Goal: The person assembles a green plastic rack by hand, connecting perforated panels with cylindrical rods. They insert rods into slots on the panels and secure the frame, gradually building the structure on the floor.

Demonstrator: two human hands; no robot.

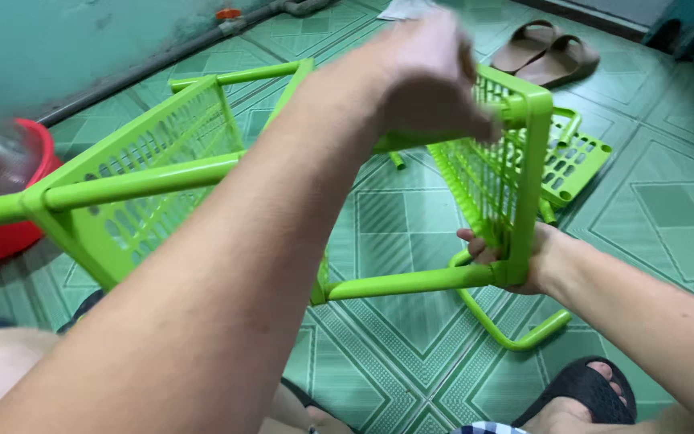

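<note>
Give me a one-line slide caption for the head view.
Both hands, left hand and right hand, grip a green plastic rack above a green tiled floor.

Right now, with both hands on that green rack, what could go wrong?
1. The left hand presses on the top corner of the green plastic rack; a slip could pinch fingers against the lattice shelf.
2. The right hand alone steadies the lower corner joint; the tube might pop out.
3. A loose shelf lies close behind; it could be knocked.
</note>
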